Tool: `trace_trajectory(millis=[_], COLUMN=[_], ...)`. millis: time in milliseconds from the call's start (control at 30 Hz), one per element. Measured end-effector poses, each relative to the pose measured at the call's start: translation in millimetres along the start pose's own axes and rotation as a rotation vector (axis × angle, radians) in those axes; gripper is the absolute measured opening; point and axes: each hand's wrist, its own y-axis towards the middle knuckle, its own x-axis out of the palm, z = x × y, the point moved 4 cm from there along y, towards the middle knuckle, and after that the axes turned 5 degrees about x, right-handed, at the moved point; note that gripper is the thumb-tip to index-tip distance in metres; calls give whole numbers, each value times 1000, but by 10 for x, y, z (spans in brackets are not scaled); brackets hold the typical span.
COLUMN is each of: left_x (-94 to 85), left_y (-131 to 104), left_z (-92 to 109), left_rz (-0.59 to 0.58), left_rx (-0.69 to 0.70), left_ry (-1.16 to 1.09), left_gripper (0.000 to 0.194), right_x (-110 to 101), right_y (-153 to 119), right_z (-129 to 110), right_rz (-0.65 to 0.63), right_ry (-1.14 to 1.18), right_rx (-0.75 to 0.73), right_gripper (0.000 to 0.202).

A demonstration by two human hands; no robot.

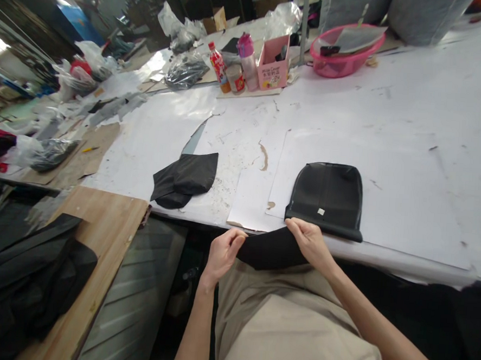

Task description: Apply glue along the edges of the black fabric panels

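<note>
"What's in those hands, from where you're standing?"

"A limp, matte black piece of sheet material [275, 250]. The bare left hand [227, 252] pinches one end between thumb and fingers, the bare right hand [308, 241] pinches the other, and it stretches between them."

"Over the table?"

"Right at the front edge of the long white-covered table [415, 120], in front of the person's beige clothing [296, 335]."

"And by the right hand?"

"A black panel with a rounded top and a thick, roll-like lower edge [325, 190], lying flat with a small white tag [320, 211] on it. The fingers are close to its lower left corner; I can't tell whether they touch."

"What's over on the left?"

"Some overlapping black flat pieces [189, 177] near the table's edge. Past them, a pale wooden board [117, 224] has a heap of dark cloth-like material [34, 276] on it."

"And at the back?"

"A red-labelled drink bottle [218, 64], a pink printed box [274, 65] and, farther right, a round pink plastic basin [341, 66] with things inside."
</note>
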Motion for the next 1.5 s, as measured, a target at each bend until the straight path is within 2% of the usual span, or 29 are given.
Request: trace_trajectory(millis=[67,133,200,300,400,467,533,600,733,800,900,967,1033,1100,1200,1300,1433,1500], left_x=[145,328,450,459,356,292,253,227,217,272,378,394,335,214,-2,-124,-95,-95], left_y=[103,199,263,275,214,161,109,54,-123,-230,-366,-411,-407,-373,-310,-233,-138,-139], left_z=[139,228,247,178,51,-42,-133,-235,-443,-516,-589,-597,-552,-468,-313,-139,110,166], left_rz=[-91,-175,-220,-259,-313,-317,-271,-159,136,175,195,272,349,368,312,197,-18,-26], left_rx=[120,225,283,290,241,185,109,-2,-177,-206,-290,-332,-303,-238,-155,-118,-66,-47], left_ry=[121,134,108,94,94,64,-8,-132,-579,-753,-814,-813,-809,-776,-658,-529,-370,-296], left_gripper=[26,23,28,40,47,51,54,56,55,60,54,44,39,35,33,34,35,34], right_x=[156,264,244,-6,-310,-423,-445,-404,-278,-240,-214,-209,-224,-276,-358,-259,147,298], right_y=[-25,-57,-80,-94,-91,-75,-48,-16,55,89,119,119,109,107,137,192,192,179], right_z=[-117,-199,-258,-312,-300,-249,-169,-72,132,216,305,354,388,378,220,-119,-645,-774], right_rz=[-55,-103,-88,40,160,181,168,151,137,170,268,304,274,217,173,86,-236,-289], right_ry=[-172,-270,-325,-359,-326,-292,-238,-155,74,209,367,422,409,280,-38,-226,-130,-75], right_rx=[-142,-234,-290,-305,-242,-187,-135,-83,47,124,213,249,245,178,19,-91,-239,-231], right_gripper=[55,54,52,50,51,53,54,55,56,56,55,55,53,47,37,29,23,26])
